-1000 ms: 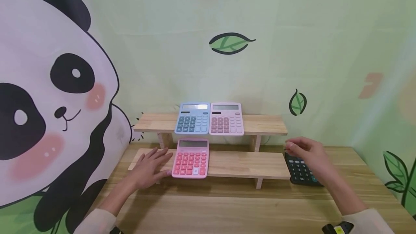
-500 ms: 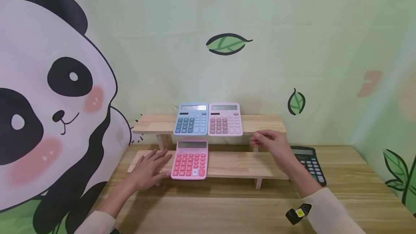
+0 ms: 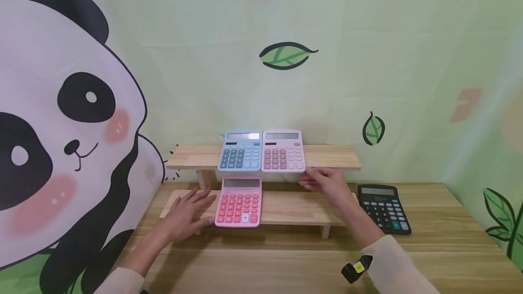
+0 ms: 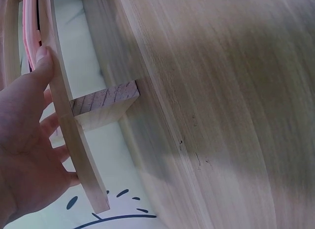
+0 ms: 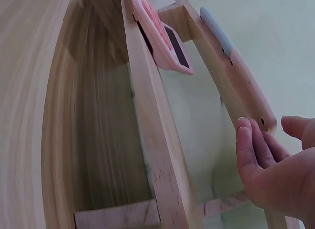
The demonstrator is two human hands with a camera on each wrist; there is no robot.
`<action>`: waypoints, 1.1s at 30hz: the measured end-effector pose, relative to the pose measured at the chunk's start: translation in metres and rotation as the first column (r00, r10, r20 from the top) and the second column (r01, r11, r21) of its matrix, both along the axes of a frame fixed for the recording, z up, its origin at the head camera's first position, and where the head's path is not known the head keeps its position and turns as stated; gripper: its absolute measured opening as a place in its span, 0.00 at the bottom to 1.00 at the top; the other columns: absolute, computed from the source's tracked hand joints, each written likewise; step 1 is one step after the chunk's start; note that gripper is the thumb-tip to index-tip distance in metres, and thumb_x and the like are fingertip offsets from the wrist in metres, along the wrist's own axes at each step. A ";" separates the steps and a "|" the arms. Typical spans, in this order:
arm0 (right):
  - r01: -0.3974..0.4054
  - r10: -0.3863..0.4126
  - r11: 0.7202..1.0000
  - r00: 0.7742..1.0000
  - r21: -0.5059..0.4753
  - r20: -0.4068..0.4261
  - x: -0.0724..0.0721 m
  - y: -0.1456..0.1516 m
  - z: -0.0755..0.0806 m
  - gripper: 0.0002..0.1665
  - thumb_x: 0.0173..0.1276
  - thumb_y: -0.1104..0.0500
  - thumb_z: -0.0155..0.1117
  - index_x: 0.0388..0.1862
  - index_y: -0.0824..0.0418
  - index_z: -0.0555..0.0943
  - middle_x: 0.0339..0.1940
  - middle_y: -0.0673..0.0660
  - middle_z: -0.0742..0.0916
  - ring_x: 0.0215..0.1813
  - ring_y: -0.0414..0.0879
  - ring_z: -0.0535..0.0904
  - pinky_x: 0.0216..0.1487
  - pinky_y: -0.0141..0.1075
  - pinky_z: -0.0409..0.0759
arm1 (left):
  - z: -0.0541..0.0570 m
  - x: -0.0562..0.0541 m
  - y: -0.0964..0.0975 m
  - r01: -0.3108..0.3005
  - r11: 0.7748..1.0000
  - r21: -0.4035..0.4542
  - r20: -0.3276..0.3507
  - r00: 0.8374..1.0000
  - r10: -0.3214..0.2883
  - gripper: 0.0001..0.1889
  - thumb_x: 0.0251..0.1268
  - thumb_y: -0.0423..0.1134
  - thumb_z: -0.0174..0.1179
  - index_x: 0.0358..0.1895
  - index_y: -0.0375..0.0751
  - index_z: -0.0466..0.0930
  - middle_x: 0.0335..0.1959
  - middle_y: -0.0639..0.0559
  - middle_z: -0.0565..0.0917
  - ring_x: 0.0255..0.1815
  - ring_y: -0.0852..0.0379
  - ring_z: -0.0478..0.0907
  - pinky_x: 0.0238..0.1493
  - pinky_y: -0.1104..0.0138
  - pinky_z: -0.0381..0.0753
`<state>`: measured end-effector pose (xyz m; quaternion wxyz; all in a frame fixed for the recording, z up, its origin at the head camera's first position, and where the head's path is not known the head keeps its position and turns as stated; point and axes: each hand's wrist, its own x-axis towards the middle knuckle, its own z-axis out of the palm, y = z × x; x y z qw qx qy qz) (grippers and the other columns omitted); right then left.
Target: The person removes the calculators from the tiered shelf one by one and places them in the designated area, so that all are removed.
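Observation:
My left hand (image 3: 185, 214) lies on the left end of the lower wooden shelf (image 3: 302, 208), fingers spread and fairly straight. Its thumb is at the left edge of a bright pink calculator (image 3: 239, 201), which sits on that shelf. On the upper shelf (image 3: 333, 155), a blue calculator (image 3: 241, 151) and a pale pink calculator (image 3: 283, 151) stand side by side. My right hand (image 3: 327, 187) is at the pale pink calculator's lower right corner. In the right wrist view, its thumb and fingers are apart around that corner, not visibly pinching it.
A black calculator (image 3: 384, 208) lies on the wooden table (image 3: 286, 267), right of the two-tier stand and close to my right forearm. Behind the stand hangs a green backdrop (image 3: 318, 99) with a printed panda and leaves.
My right hand has moved left from the black calculator to the pale pink calculator's corner. The black calculator has come fully into view and lies straighter. My left hand keeps its place.

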<state>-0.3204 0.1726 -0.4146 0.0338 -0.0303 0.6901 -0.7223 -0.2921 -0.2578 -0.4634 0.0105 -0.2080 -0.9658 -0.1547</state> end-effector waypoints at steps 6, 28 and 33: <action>0.010 -0.008 0.998 1.000 -0.056 0.029 0.000 -0.009 0.005 0.23 0.85 0.55 0.58 0.62 0.75 0.81 0.52 0.67 0.91 0.52 0.52 0.91 0.59 0.42 0.87 | 0.001 0.001 0.001 -0.008 1.000 0.002 -0.001 1.000 0.008 0.39 0.75 0.66 0.58 0.81 0.49 0.69 0.83 0.41 0.63 0.83 0.27 0.52 0.75 0.24 0.47; 0.022 -0.008 0.992 0.994 -0.127 0.108 0.004 -0.012 0.004 0.23 0.86 0.56 0.56 0.66 0.74 0.78 0.54 0.66 0.90 0.52 0.51 0.90 0.65 0.44 0.84 | 0.003 0.002 0.004 -0.012 1.000 -0.001 0.005 1.000 0.012 0.39 0.76 0.64 0.59 0.81 0.47 0.69 0.84 0.41 0.63 0.84 0.28 0.51 0.76 0.24 0.47; -0.006 0.024 0.987 0.993 -0.159 0.112 0.014 -0.005 0.005 0.24 0.87 0.58 0.54 0.69 0.76 0.75 0.57 0.69 0.88 0.52 0.49 0.90 0.68 0.45 0.81 | 0.001 0.003 0.002 -0.015 1.000 -0.007 -0.004 1.000 0.015 0.39 0.75 0.65 0.60 0.81 0.47 0.69 0.84 0.41 0.63 0.84 0.28 0.52 0.75 0.24 0.48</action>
